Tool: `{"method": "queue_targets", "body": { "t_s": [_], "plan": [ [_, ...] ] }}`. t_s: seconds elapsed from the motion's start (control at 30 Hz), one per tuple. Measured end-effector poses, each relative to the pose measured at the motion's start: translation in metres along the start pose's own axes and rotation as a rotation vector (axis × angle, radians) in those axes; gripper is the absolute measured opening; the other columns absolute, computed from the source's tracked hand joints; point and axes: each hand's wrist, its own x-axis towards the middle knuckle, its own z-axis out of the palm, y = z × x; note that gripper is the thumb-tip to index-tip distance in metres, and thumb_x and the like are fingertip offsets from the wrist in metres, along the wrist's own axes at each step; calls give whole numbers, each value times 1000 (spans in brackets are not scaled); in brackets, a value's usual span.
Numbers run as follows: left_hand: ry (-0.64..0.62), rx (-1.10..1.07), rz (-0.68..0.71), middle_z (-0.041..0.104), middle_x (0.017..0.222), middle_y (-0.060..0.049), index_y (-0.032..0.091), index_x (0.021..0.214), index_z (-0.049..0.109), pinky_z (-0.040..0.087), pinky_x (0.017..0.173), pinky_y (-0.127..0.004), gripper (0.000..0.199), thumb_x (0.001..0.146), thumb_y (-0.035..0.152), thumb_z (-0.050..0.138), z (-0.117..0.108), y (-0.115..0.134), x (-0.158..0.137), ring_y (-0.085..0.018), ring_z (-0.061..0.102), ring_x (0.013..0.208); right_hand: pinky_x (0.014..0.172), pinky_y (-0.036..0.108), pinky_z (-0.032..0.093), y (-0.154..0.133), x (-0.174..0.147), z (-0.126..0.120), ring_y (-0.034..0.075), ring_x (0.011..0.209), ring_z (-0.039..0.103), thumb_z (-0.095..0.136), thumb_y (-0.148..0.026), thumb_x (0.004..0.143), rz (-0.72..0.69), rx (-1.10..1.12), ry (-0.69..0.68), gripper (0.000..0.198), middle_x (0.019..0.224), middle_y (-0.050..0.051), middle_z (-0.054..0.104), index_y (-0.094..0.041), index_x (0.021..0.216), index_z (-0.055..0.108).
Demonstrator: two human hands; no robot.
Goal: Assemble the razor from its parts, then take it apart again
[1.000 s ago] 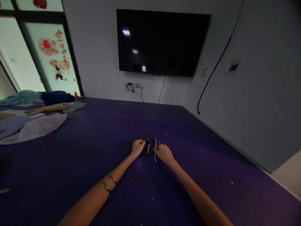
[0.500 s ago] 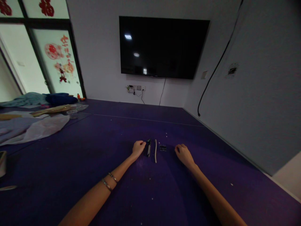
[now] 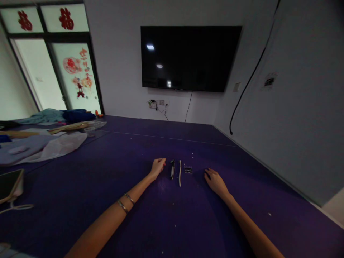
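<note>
Between the left hand [image 3: 157, 167], fingers narrowed, any hold unclear, and the right hand [image 3: 216, 181], fingers loosely parted, a slim black-and-silver object [image 3: 172, 170], pale curved strip [image 3: 180, 174] and small dark flat piece [image 3: 188, 170] lie on the purple surface [image 3: 134, 225].

You seem to be in a room of a home: a wide, black, flat-screen television [image 3: 185, 57] hangs on the plain grey wall [image 3: 118, 61] facing you, bright red characters [image 3: 66, 19] decorate dark-framed, pale glass panes [image 3: 52, 27], and rumpled teal fabric [image 3: 45, 116] lies leftward.
</note>
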Motion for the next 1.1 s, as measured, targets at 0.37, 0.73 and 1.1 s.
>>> {"method": "queue_targets", "body": {
  "t_s": [0.37,0.73,1.1],
  "plan": [
    [-3,456,181,61,102,-11,15,107,51,38,86,-31,30,77,15,45,-33,-25,13,-20,55,97,102,36,33,-1,1,0,27,117,48,38,-26,86,0,19,6,43,123,22,53,-3,116,58],
    [-229,792,229,35,140,-15,15,132,37,20,101,-53,46,90,31,27,-31,-39,11,-34,24,131,102,34,33,-5,0,-4,25,116,50,37,-25,86,-7,-13,23,42,123,20,55,-4,115,59],
    [-238,864,230,35,141,-13,17,132,41,23,102,-51,46,90,33,27,-32,-37,12,-32,25,131,102,35,33,0,1,1,26,118,48,39,-26,86,6,11,27,43,124,21,53,-4,117,58]
  ]
}}
